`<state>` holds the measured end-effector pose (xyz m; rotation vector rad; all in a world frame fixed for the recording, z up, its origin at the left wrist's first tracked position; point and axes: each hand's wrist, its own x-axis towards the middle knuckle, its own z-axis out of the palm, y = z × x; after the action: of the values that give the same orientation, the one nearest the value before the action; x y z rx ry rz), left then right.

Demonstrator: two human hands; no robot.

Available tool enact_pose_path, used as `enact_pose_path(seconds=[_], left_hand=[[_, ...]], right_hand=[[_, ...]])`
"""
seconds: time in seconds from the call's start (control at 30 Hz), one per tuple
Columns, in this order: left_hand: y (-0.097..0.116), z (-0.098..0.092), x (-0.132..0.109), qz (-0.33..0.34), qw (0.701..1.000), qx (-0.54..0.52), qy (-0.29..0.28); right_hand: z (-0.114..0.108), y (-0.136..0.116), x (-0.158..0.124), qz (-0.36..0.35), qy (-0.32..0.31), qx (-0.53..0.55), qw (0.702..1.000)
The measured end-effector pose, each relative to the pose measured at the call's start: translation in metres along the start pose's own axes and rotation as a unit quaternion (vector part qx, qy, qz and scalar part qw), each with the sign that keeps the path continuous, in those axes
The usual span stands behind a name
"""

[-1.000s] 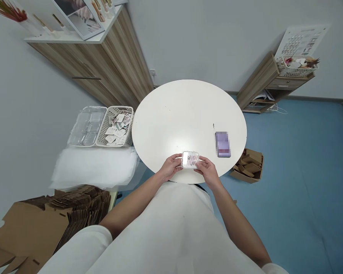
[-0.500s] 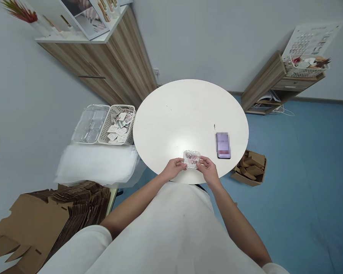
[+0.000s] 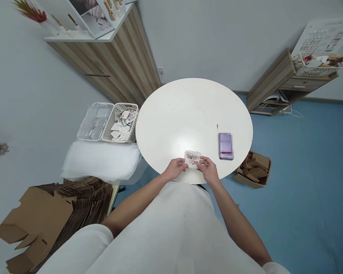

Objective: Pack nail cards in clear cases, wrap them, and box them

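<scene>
Near the front edge of the round white table [image 3: 194, 110], a small clear case [image 3: 192, 158] shows rows of little pinkish pieces. My left hand [image 3: 175, 168] grips its left end between thumb and fingers. Its right end is pinched by my right hand [image 3: 207, 168]. Whether the case touches the tabletop cannot be told. To the right of my right hand lies a phone [image 3: 226, 146] with a blurred purple screen.
Left of the table are a white basket of cards [image 3: 120, 123], clear trays [image 3: 95, 121], white sheets [image 3: 100, 160] and stacked brown cardboard [image 3: 51, 213]. A carton of cardboard pieces [image 3: 253, 169] stands on the floor at the right.
The whole view has shifted slightly, so the surroundings appear a little further right. Both hands keep their hold on the clear case.
</scene>
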<state>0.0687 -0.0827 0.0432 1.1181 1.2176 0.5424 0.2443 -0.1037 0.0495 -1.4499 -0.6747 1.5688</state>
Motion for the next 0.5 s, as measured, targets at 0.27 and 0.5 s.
enact_pose_path(seconds=[0.27,0.5], left_hand=[[-0.001,-0.004,0.001,0.008,0.999,0.007,0.05],[0.008,-0.022,-0.007,0.091,0.989,0.06,0.103]], right_hand=[[0.006,0.002,0.009,-0.01,0.005,-0.007,1.0],[0.016,-0.004,0.016,-0.043,-0.026,-0.055,0.997]])
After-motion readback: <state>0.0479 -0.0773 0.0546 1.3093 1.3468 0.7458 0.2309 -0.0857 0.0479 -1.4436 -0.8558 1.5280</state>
